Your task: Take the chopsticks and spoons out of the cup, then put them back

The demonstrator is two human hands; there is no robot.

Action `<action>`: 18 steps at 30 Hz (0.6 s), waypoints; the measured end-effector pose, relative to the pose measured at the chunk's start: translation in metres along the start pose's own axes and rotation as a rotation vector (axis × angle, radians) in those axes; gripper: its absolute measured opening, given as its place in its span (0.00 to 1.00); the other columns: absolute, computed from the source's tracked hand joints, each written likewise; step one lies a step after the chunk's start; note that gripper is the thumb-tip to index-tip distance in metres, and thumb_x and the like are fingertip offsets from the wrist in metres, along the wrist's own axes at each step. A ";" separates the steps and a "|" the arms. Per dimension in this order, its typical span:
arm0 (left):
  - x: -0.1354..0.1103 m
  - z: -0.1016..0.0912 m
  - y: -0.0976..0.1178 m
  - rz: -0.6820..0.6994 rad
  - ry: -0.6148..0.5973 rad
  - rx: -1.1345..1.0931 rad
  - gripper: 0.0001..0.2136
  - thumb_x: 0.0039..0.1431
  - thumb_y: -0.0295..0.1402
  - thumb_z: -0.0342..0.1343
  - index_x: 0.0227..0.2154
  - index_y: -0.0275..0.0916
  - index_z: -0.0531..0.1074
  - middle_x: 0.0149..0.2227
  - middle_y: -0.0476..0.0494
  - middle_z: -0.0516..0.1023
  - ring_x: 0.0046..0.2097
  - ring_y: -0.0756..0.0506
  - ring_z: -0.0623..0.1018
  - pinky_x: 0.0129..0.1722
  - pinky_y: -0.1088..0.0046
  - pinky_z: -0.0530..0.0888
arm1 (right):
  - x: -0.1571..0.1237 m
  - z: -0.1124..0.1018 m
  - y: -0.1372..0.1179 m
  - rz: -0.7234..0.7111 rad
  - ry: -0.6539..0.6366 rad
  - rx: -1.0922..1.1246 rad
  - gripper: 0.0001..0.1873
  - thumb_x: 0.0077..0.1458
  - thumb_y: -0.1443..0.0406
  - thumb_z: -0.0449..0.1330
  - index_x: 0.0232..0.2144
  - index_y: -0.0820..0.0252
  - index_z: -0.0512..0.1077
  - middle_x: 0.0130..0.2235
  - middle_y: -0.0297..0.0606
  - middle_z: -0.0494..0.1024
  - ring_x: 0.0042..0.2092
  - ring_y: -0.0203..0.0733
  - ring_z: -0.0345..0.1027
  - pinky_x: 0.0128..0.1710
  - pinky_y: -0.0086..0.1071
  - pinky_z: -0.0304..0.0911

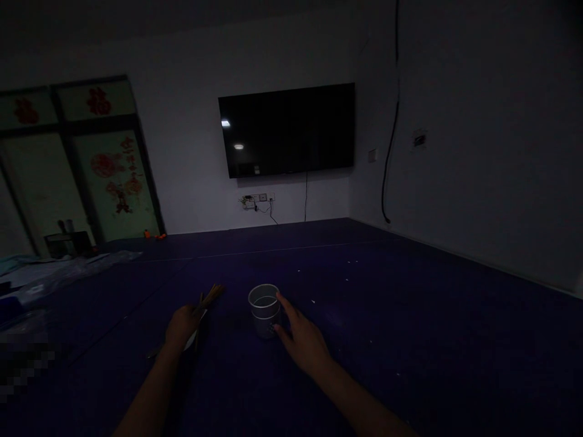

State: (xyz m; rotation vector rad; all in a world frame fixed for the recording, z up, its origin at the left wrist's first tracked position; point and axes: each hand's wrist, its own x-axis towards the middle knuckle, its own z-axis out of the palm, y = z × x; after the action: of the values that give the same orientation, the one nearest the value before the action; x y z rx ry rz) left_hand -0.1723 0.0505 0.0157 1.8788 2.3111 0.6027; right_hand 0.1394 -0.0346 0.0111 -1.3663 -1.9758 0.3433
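Observation:
A grey, see-through-looking cup [265,312] stands upright on the dark blue surface, its mouth facing up. My right hand [303,343] is at the cup's right side, fingers apart; the index finger reaches the rim and the thumb is lower on the wall. Whether it presses on the cup I cannot tell. My left hand [181,328] is closed around a bundle of thin brown sticks [213,295], whose ends fan out past the fingers. Under that hand lies a pale, curved-edged thing [190,340], mostly hidden and too dark to name.
The dim blue floor [437,340] carries several small white scraps. Crumpled clear plastic [68,276] lies at the left, near a dark box [68,243] by the door. Small orange objects [157,235] sit by the wall. A television [289,130] hangs behind; a black cable [389,164] dangles right.

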 end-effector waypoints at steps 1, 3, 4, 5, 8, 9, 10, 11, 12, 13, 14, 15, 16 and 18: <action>-0.001 -0.001 0.001 -0.025 0.008 0.000 0.21 0.59 0.45 0.43 0.36 0.34 0.75 0.40 0.32 0.79 0.41 0.39 0.78 0.27 0.74 0.66 | 0.000 0.001 0.000 0.003 -0.002 -0.002 0.33 0.59 0.64 0.51 0.64 0.50 0.43 0.56 0.42 0.67 0.53 0.44 0.65 0.49 0.35 0.60; -0.004 -0.003 0.003 -0.074 0.021 0.009 0.21 0.59 0.45 0.44 0.36 0.33 0.75 0.40 0.31 0.79 0.40 0.39 0.79 0.26 0.74 0.65 | 0.001 0.002 0.001 0.009 -0.008 -0.005 0.34 0.59 0.64 0.51 0.64 0.50 0.43 0.56 0.42 0.67 0.53 0.44 0.65 0.49 0.35 0.60; -0.006 -0.005 0.004 -0.091 0.025 0.013 0.21 0.58 0.45 0.45 0.36 0.33 0.75 0.40 0.31 0.79 0.40 0.39 0.79 0.26 0.74 0.65 | 0.001 0.002 0.002 0.012 -0.008 -0.009 0.34 0.59 0.64 0.51 0.64 0.50 0.43 0.55 0.43 0.67 0.52 0.44 0.66 0.49 0.35 0.60; -0.007 -0.006 0.005 -0.102 0.029 0.015 0.21 0.58 0.45 0.45 0.35 0.33 0.75 0.39 0.31 0.79 0.39 0.39 0.79 0.26 0.74 0.65 | 0.001 0.003 0.002 0.015 -0.007 -0.014 0.34 0.59 0.63 0.51 0.64 0.50 0.43 0.55 0.43 0.68 0.52 0.44 0.66 0.49 0.35 0.60; -0.010 -0.008 0.006 -0.130 0.054 0.003 0.20 0.57 0.45 0.46 0.33 0.32 0.75 0.37 0.30 0.79 0.37 0.39 0.79 0.25 0.73 0.65 | 0.001 0.003 0.003 0.018 -0.006 -0.023 0.34 0.60 0.63 0.51 0.64 0.49 0.42 0.55 0.43 0.68 0.52 0.44 0.66 0.48 0.36 0.60; -0.010 -0.009 0.007 -0.149 0.066 0.002 0.19 0.57 0.43 0.47 0.32 0.32 0.76 0.36 0.30 0.79 0.37 0.38 0.79 0.25 0.73 0.65 | 0.001 0.003 0.003 0.018 -0.007 -0.023 0.34 0.60 0.62 0.51 0.64 0.49 0.42 0.55 0.42 0.68 0.52 0.45 0.66 0.48 0.36 0.60; -0.010 -0.009 0.007 -0.171 0.076 0.005 0.18 0.57 0.41 0.47 0.32 0.32 0.76 0.36 0.29 0.79 0.36 0.38 0.79 0.26 0.73 0.65 | 0.000 0.003 0.003 0.017 -0.009 -0.021 0.34 0.60 0.62 0.51 0.64 0.49 0.42 0.55 0.42 0.68 0.52 0.45 0.66 0.48 0.36 0.60; -0.010 -0.009 0.007 -0.190 0.082 0.011 0.17 0.57 0.40 0.47 0.31 0.31 0.76 0.35 0.29 0.79 0.36 0.38 0.79 0.26 0.72 0.66 | 0.000 0.003 0.003 0.016 -0.010 -0.017 0.34 0.60 0.62 0.50 0.64 0.48 0.42 0.55 0.42 0.68 0.53 0.45 0.65 0.49 0.37 0.60; -0.010 -0.009 0.006 -0.206 0.087 0.018 0.16 0.56 0.38 0.48 0.31 0.31 0.76 0.34 0.28 0.79 0.35 0.38 0.79 0.26 0.72 0.66 | 0.000 0.003 0.003 0.014 -0.010 -0.014 0.34 0.60 0.63 0.50 0.64 0.48 0.41 0.56 0.42 0.68 0.53 0.45 0.65 0.49 0.37 0.60; -0.009 -0.009 0.006 -0.215 0.090 0.023 0.16 0.56 0.37 0.48 0.31 0.31 0.77 0.33 0.28 0.79 0.35 0.37 0.79 0.27 0.72 0.67 | 0.000 0.002 0.003 0.012 -0.008 -0.011 0.34 0.60 0.63 0.50 0.64 0.49 0.41 0.56 0.42 0.67 0.53 0.45 0.65 0.49 0.37 0.60; -0.009 -0.009 0.006 -0.220 0.090 0.024 0.15 0.56 0.36 0.48 0.31 0.31 0.77 0.33 0.27 0.79 0.35 0.37 0.79 0.27 0.71 0.67 | 0.000 0.002 0.003 0.010 -0.004 -0.009 0.34 0.60 0.63 0.51 0.64 0.49 0.41 0.56 0.42 0.67 0.53 0.45 0.65 0.49 0.37 0.60; -0.009 -0.008 0.006 -0.222 0.090 0.024 0.15 0.56 0.36 0.48 0.31 0.31 0.77 0.32 0.27 0.79 0.35 0.37 0.79 0.27 0.71 0.68 | 0.000 0.002 0.003 0.008 -0.001 -0.008 0.34 0.60 0.63 0.51 0.65 0.49 0.41 0.56 0.42 0.67 0.53 0.45 0.65 0.49 0.36 0.60; -0.008 -0.008 0.006 -0.224 0.090 0.023 0.15 0.56 0.35 0.48 0.31 0.31 0.77 0.33 0.27 0.79 0.35 0.37 0.79 0.27 0.71 0.68 | 0.000 0.002 0.003 0.007 0.002 -0.007 0.35 0.59 0.63 0.51 0.65 0.49 0.41 0.56 0.42 0.67 0.53 0.45 0.65 0.49 0.36 0.60; -0.008 -0.007 0.005 -0.236 0.094 0.026 0.15 0.56 0.35 0.48 0.32 0.31 0.77 0.34 0.27 0.79 0.37 0.36 0.79 0.28 0.71 0.69 | 0.000 0.002 0.003 0.006 0.002 -0.005 0.35 0.59 0.64 0.51 0.65 0.49 0.41 0.56 0.42 0.67 0.53 0.44 0.65 0.49 0.36 0.60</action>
State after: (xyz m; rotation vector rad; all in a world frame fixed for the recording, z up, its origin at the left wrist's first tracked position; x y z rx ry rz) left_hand -0.1678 0.0420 0.0227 1.5856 2.5607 0.6456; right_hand 0.1400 -0.0330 0.0077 -1.3751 -1.9731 0.3400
